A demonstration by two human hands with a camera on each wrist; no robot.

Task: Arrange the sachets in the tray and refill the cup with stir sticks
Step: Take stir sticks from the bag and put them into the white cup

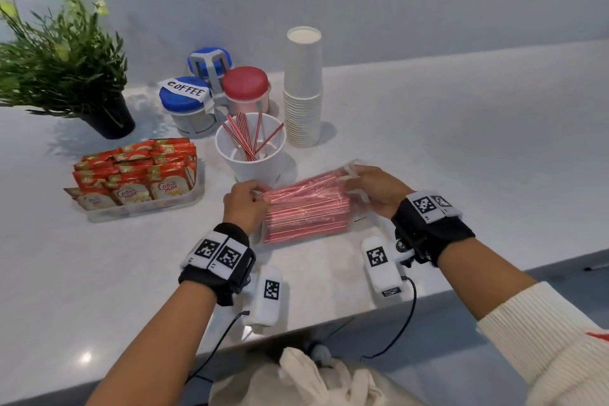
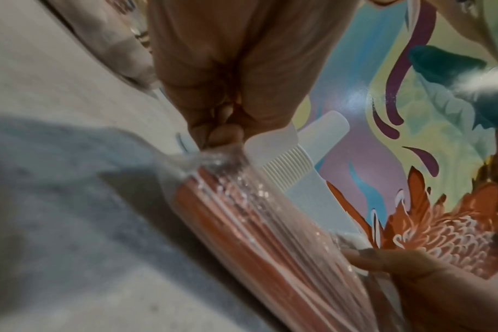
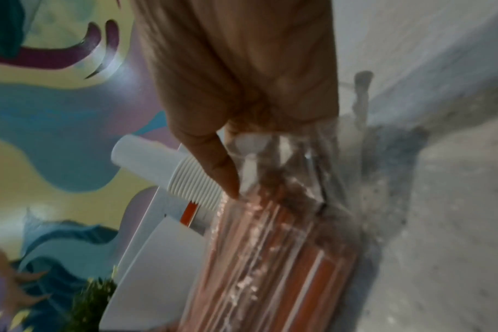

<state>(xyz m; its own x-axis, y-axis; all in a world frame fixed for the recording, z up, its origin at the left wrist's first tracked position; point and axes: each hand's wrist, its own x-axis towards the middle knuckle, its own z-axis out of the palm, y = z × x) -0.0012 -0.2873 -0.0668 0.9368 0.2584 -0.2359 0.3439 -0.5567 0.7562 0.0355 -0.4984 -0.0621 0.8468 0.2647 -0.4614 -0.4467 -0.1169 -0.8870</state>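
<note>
A clear plastic bag of red-and-white stir sticks [image 1: 306,208] lies across the counter in front of me. My left hand [image 1: 245,203] pinches its left end, where the plastic bunches between my fingertips [image 2: 216,137]. My right hand [image 1: 372,186] grips the bag's right, open end [image 3: 270,146]. Just behind the bag stands a white cup [image 1: 250,155] holding several stir sticks. To the left, a clear tray [image 1: 141,208] holds rows of red Coffee-mate sachets [image 1: 138,171].
A tall stack of white paper cups [image 1: 303,89] stands right of the stir-stick cup. Behind it are jars with blue lids and a red lid [image 1: 245,82]; one is labelled COFFEE [image 1: 184,92]. A potted plant [image 1: 66,69] sits far left. The counter edge [image 1: 329,323] runs near my wrists.
</note>
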